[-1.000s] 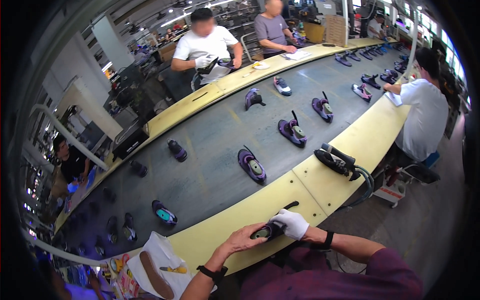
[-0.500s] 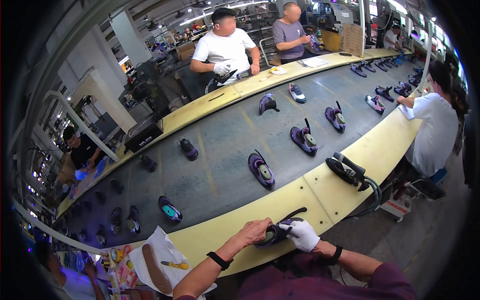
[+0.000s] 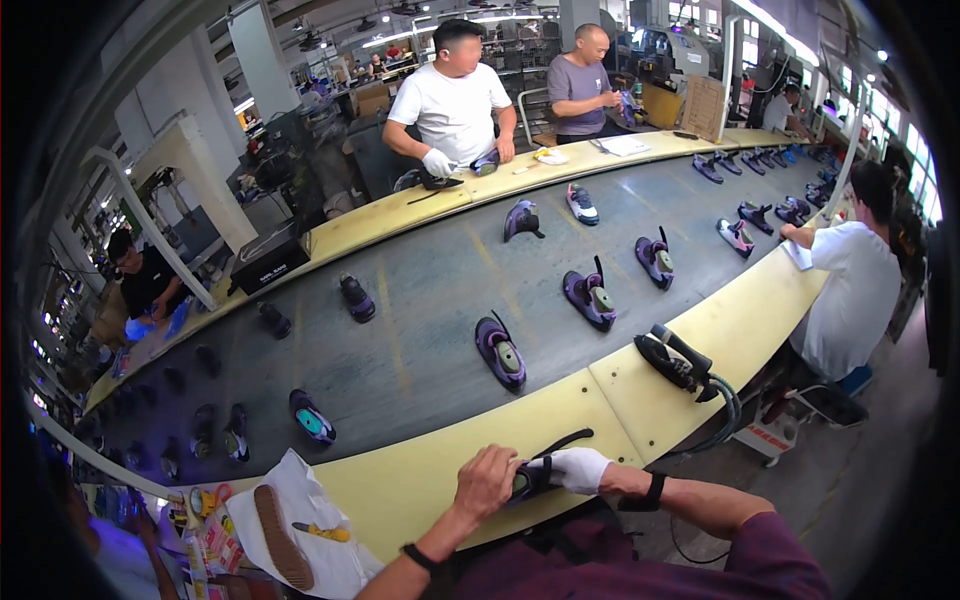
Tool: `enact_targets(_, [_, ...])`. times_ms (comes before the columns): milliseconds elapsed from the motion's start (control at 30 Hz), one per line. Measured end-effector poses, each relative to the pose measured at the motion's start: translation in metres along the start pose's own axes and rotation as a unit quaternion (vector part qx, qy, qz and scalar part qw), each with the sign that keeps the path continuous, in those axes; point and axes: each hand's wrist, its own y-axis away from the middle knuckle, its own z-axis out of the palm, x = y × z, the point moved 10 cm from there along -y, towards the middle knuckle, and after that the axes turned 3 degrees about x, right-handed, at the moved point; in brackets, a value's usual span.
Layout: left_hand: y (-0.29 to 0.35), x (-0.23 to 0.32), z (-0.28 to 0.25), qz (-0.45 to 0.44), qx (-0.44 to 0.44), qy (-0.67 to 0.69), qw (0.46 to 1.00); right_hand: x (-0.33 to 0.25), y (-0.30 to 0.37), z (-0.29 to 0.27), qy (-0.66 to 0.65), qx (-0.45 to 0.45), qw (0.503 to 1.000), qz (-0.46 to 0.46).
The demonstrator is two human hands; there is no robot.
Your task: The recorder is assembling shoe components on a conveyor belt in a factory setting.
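Note:
A dark purple and black shoe [image 3: 522,485] with a grey-green insole area lies on the pale yellow ledge in front of me, its long black strap pointing away to the right. My bare left hand [image 3: 487,480] is closed over the shoe's left side, fingers bent onto its upper edge. From the right, my white-gloved right hand [image 3: 578,469] grips the shoe by its edge beside the strap. The right fingertips are partly hidden against the dark material. Black bands circle both my wrists.
Several similar shoes [image 3: 500,352] stand on the grey conveyor belt [image 3: 420,300]. A black hand tool [image 3: 678,365] with hoses rests right on the ledge [image 3: 400,490]. At left, a brown sole [image 3: 283,540] and a yellow-handled knife [image 3: 322,532] lie on white sheeting. Co-workers [image 3: 450,110] line the belt.
The view has shifted slightly. My left hand has risen higher over the shoe, and my right hand has moved in closer to its side. Across the belt, a co-worker's gloved hand has lowered to the ledge.

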Motion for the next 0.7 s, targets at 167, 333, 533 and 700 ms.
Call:
enact_targets(167, [0.07,0.049,-0.008,-0.06,0.074,0.002,0.995,0.007,-0.004,0.002,-0.054,0.025,0.997,-0.038])
enact_targets(333, [0.081,0.05,0.0,-0.108,0.09,0.006,0.99,0.009,-0.008,0.007,-0.104,-0.097,0.988,0.063])
enact_targets(533, [0.079,0.05,0.001,-0.09,0.068,0.0,0.994,0.011,-0.008,0.012,-0.072,-0.06,0.995,-0.032])
enact_targets(700, [0.091,0.046,0.01,-0.064,0.031,0.005,0.997,0.009,-0.01,0.014,-0.065,-0.063,0.994,-0.065])
